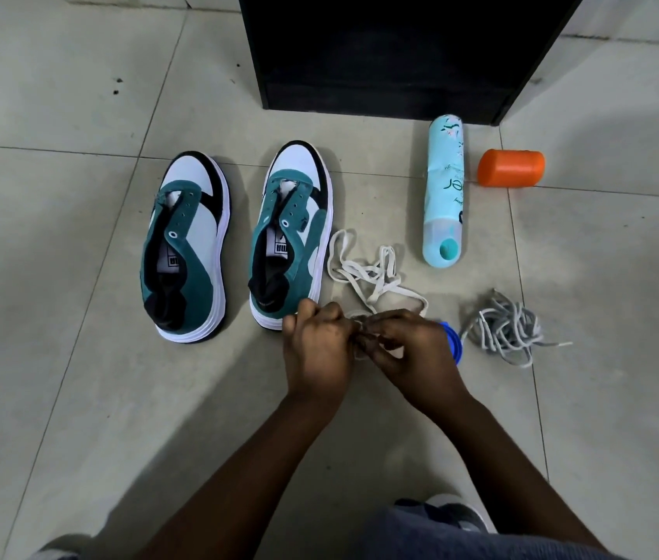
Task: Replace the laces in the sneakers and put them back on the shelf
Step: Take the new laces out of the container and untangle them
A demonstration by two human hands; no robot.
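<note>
We have both hands together low over the tiled floor (77,377), working on one end of the cream flat lace (372,276). Our left hand (315,349) has its fingers curled round the lace, and our right hand (408,349) pinches the same stretch from the other side, knuckles nearly touching. From that grip the lace runs away from us in loose loops across the floor, just beside the right-hand sneaker (291,236).

Partly hidden under our right hand lies a blue round object (455,345); we cannot tell what it is. Just beyond it, to the right, sits a tangled heap of grey cord laces (501,325), apart from the cream one. Farther off, a pale turquoise spray can (445,187) lies on its side, its long axis running away from us with the nozzle end nearer. Its orange cap (509,167) lies beside it on the right, close but apart.

The two sneakers stand side by side on their soles, toes pointing away from us toward the black shelf unit (392,54), heels toward us. Both have bare eyelets. The left-hand sneaker (186,244) stands well clear of our hands; the right-hand one has its heel just beside our left hand. Nothing lies between the toes and the shelf unit.
</note>
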